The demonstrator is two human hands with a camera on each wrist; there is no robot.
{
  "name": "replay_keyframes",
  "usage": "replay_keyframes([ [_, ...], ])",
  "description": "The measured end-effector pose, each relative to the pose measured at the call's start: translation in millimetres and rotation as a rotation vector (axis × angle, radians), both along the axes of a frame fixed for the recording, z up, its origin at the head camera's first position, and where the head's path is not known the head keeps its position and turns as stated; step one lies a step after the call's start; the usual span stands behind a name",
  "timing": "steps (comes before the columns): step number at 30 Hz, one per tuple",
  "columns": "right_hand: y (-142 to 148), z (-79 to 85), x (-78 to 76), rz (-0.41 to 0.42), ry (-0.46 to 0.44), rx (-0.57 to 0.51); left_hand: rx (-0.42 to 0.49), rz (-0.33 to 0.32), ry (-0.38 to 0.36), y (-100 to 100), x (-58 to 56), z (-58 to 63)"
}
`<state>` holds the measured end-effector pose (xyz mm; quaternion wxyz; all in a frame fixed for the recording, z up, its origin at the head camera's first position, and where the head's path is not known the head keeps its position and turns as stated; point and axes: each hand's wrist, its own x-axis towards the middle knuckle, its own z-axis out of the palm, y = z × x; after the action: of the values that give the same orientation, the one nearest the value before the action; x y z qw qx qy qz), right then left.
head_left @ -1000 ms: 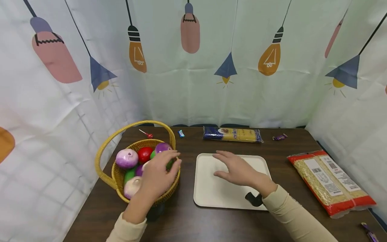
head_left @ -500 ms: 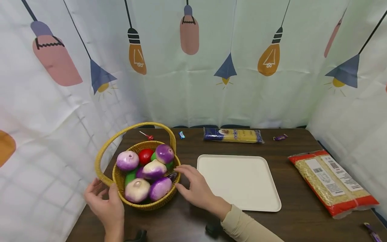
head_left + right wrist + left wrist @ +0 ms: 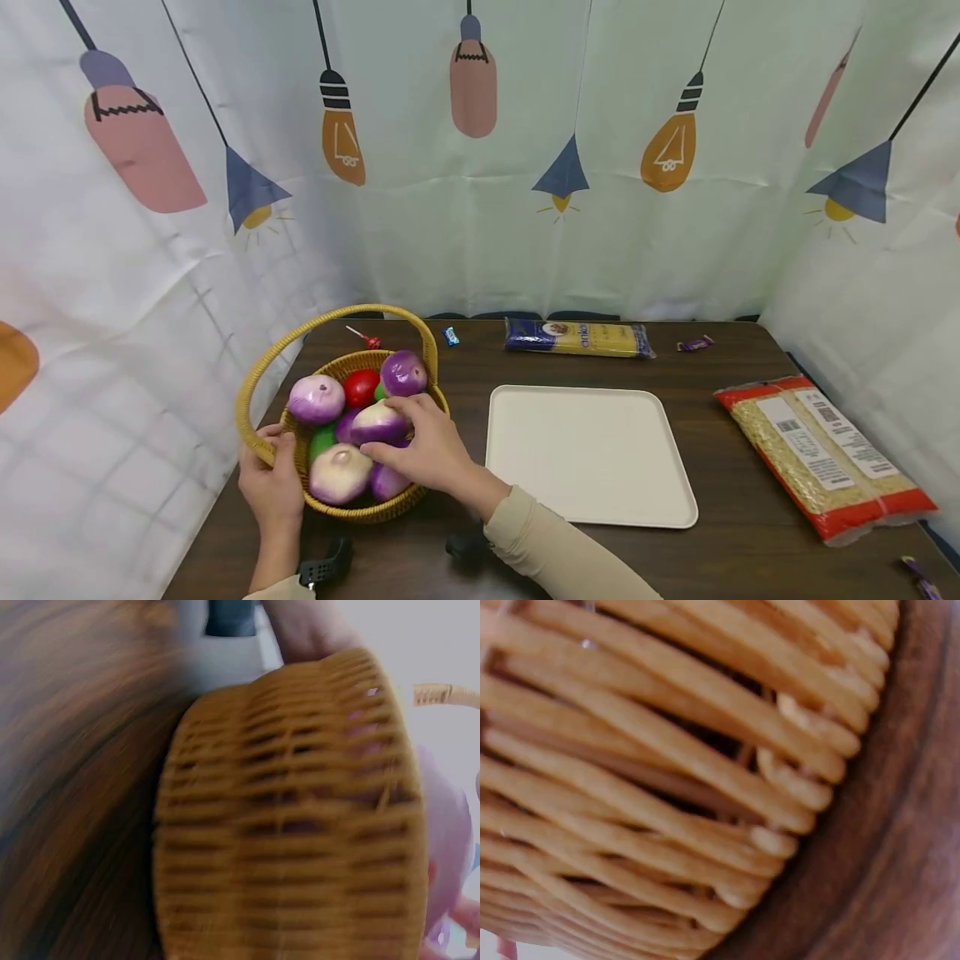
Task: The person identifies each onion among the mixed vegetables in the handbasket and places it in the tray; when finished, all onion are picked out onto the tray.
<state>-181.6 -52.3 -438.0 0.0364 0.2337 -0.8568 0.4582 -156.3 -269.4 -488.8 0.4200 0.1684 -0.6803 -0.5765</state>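
A yellow wicker basket (image 3: 375, 512) with a tall arched handle stands on the table's left side, filled with purple-and-white onions, a red round vegetable (image 3: 362, 387) and green pieces. My left hand (image 3: 272, 492) grips the basket at its left rim, where the handle starts. Inside, my right hand (image 3: 431, 450) has its thumb and fingers on either side of a white-and-purple onion (image 3: 377, 423) on top of the pile. The palm side is hidden. Close up, the left wrist view shows only basket weave (image 3: 645, 757) and table; the right wrist view shows the basket's side (image 3: 292, 825).
A white rectangular tray (image 3: 588, 454) lies right of the basket. Behind it is a pasta packet (image 3: 579, 337), with a lollipop (image 3: 364, 337), a blue candy (image 3: 450, 335) and a purple candy (image 3: 695, 343) nearby. A large grain bag (image 3: 825, 454) lies at the right.
My left hand has gone from above the basket to its left rim and taken hold. My right hand has moved left from over the tray, past the basket's right rim, onto the onion.
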Motion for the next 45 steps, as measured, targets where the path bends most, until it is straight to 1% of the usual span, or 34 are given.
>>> replay_keyframes([
  [2, -5, 0.8, 0.1, -0.045, -0.061, -0.009, -0.01, 0.0, 0.0, 1, -0.4, -0.7],
  [5, -11, 1.6, -1.4, -0.09, -0.122, -0.066, -0.009, -0.002, 0.013, 2, 0.1, 0.2],
  [8, -14, 2.4, -4.1, -0.1, -0.177, -0.101, -0.012, -0.005, 0.027, 7, 3.7, 8.0],
  [11, -17, 2.5, -7.5, -0.093, -0.208, -0.09, -0.025, -0.014, 0.043, 13, 8.3, 19.0],
  [14, -16, 0.8, -9.5, -0.06, -0.22, -0.109, -0.029, -0.017, 0.057, 17, 11.7, 23.8],
  [19, -3, -0.2, -6.3, 0.03, -0.21, -0.238, -0.03, -0.016, 0.063, 18, 13.8, 23.2],
  [24, 34, 1.4, -0.2, 0.148, -0.194, -0.389, -0.033, -0.022, 0.065, 18, 14.0, 22.2],
  [27, 63, -0.6, 0.0, 0.171, -0.184, -0.435, -0.033, -0.02, 0.071, 18, 13.9, 22.5],
  [28, 73, -2.0, -1.2, 0.164, -0.192, -0.441, -0.035, -0.019, 0.073, 18, 13.8, 22.7],
  [30, 93, -5.6, -5.3, 0.115, -0.201, -0.426, -0.037, -0.015, 0.075, 18, 13.5, 23.2],
  [34, 129, -18.7, -21.1, -0.03, -0.22, -0.396, -0.032, -0.013, 0.088, 17, 12.5, 24.5],
  [36, 144, -25.1, -29.7, -0.103, -0.209, -0.37, -0.027, -0.009, 0.089, 16, 12.0, 25.1],
  [38, 157, -30.9, -36.5, -0.158, -0.198, -0.345, -0.024, -0.002, 0.081, 16, 11.9, 25.1],
  [41, 171, -41.0, -44.0, -0.216, -0.203, -0.284, -0.024, 0.006, 0.067, 16, 11.8, 23.9],
  [45, 179, -56.6, -48.3, -0.222, -0.216, -0.171, -0.028, 0.008, 0.066, 17, 11.3, 22.8],
])
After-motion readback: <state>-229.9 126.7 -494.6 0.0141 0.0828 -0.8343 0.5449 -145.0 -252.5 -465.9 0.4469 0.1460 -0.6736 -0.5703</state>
